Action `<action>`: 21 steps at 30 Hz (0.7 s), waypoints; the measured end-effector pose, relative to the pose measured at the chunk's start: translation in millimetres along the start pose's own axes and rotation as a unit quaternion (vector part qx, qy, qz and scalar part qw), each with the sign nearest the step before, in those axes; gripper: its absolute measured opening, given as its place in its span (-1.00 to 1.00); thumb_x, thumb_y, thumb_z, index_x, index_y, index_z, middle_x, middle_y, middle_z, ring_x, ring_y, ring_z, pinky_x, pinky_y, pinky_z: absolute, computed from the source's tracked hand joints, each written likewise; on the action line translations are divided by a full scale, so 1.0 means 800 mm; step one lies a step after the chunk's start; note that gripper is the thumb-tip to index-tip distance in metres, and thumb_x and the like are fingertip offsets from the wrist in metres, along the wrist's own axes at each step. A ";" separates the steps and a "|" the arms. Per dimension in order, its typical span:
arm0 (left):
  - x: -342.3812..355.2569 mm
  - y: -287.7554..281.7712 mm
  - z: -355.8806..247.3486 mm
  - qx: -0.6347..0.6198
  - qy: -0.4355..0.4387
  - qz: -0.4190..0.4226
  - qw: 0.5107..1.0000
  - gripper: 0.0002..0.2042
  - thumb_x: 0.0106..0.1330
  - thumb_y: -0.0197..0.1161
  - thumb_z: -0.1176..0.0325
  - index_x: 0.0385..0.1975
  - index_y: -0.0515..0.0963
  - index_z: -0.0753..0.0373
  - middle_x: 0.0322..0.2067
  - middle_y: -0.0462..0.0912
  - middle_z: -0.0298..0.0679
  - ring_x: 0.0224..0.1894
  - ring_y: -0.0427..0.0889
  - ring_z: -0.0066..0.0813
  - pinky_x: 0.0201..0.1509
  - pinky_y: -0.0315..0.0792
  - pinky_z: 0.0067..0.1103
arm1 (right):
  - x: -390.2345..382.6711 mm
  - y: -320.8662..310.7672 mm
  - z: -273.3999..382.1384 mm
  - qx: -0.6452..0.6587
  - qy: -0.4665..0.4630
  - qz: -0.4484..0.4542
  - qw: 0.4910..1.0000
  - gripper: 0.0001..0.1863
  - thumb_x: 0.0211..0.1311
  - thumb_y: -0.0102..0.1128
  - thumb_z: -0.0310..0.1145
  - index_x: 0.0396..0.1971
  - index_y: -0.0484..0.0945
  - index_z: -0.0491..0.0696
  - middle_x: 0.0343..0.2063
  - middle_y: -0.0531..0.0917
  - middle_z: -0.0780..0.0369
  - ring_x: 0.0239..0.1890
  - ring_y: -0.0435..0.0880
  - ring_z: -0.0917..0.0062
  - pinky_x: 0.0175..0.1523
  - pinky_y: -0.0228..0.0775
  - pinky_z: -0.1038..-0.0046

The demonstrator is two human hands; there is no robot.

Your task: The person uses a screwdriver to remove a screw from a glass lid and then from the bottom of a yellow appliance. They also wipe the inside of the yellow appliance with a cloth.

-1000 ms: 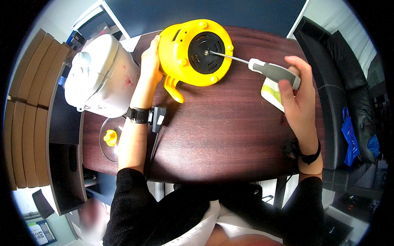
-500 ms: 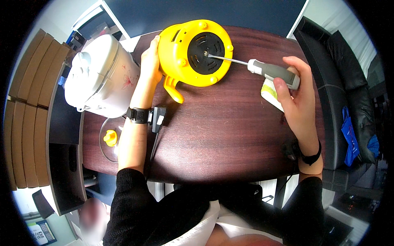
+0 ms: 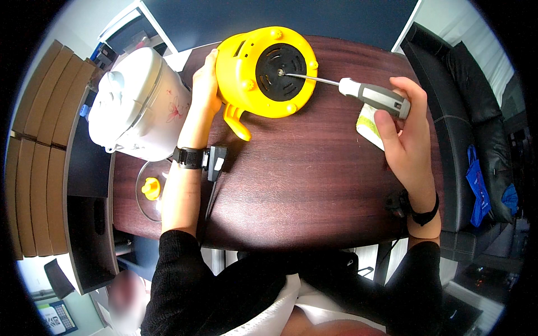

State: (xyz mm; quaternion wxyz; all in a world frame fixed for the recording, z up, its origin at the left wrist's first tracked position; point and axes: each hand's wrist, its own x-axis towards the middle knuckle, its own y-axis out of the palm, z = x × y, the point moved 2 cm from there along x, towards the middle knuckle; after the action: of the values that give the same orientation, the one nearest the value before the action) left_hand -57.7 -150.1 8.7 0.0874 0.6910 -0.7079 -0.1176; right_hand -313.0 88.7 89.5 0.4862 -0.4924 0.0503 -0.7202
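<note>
A yellow electric pot (image 3: 232,84) lies on its side on the table, its round black vented base (image 3: 291,84) turned toward the right and its yellow handle (image 3: 237,125) pointing down toward me. My left hand (image 3: 205,87) is closed around the pot's left side, the fingers partly hidden behind it. In my right hand (image 3: 413,134) is a screwdriver (image 3: 364,93) with a grey and white grip, held between thumb and fingers. Its metal shaft reaches left to the screw at the middle of the base; whether the tip touches the screw is hard to tell.
A white rice cooker (image 3: 148,106) stands left of my left forearm. Near it lies a glass lid (image 3: 137,193) with a yellow knob (image 3: 151,189). A green and white packet (image 3: 369,130) rests under the screwdriver grip. Brown boxes (image 3: 39,112) and a black sofa (image 3: 448,140) flank the brown table (image 3: 302,190).
The screwdriver's grip has rolled a little in my right hand, and its angle has shifted slightly. My left hand and the pot stay almost where they were.
</note>
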 end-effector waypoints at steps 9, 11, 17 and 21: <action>-0.001 0.003 0.000 0.002 -0.008 -0.004 1.000 -0.57 0.32 0.10 0.03 -0.12 0.52 0.34 -0.24 0.64 -0.17 -0.25 0.64 -0.44 -0.12 0.52 -0.56 | -0.001 0.003 -0.001 0.025 0.011 0.003 1.000 -0.54 0.20 0.20 -0.38 0.04 0.24 -0.06 -0.53 0.43 0.32 -0.55 0.46 0.67 -0.49 0.28 0.63; -0.005 0.005 -0.003 0.002 -0.011 -0.010 1.000 -0.57 0.32 0.10 0.03 -0.12 0.52 0.34 -0.24 0.64 -0.17 -0.25 0.63 -0.44 -0.12 0.52 -0.56 | 0.000 0.002 -0.004 0.014 0.026 0.014 0.999 -0.53 0.18 0.21 -0.41 0.05 0.23 -0.06 -0.51 0.44 0.31 -0.55 0.46 0.67 -0.49 0.29 0.63; 0.000 0.002 0.001 0.003 -0.006 0.000 1.000 -0.57 0.33 0.09 0.04 -0.12 0.52 0.34 -0.24 0.64 -0.17 -0.25 0.63 -0.44 -0.11 0.51 -0.56 | 0.002 0.004 0.003 -0.003 -0.015 -0.007 1.000 -0.53 0.22 0.17 -0.41 0.08 0.20 -0.06 -0.56 0.43 0.31 -0.58 0.45 0.67 -0.52 0.25 0.63; 0.002 0.001 0.002 0.001 -0.007 0.002 1.000 -0.58 0.33 0.09 0.04 -0.12 0.52 0.34 -0.23 0.64 -0.17 -0.24 0.63 -0.43 -0.11 0.51 -0.56 | -0.001 0.003 -0.008 0.015 0.031 0.009 0.999 -0.47 0.19 0.19 -0.44 0.12 0.18 -0.04 -0.54 0.44 0.29 -0.58 0.44 0.68 -0.51 0.26 0.62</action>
State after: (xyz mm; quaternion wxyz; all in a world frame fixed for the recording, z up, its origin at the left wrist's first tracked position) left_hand -59.3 -151.8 7.6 0.0820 0.6887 -0.7100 -0.1222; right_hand -316.4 85.3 84.6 0.4981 -0.4621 0.0582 -0.7314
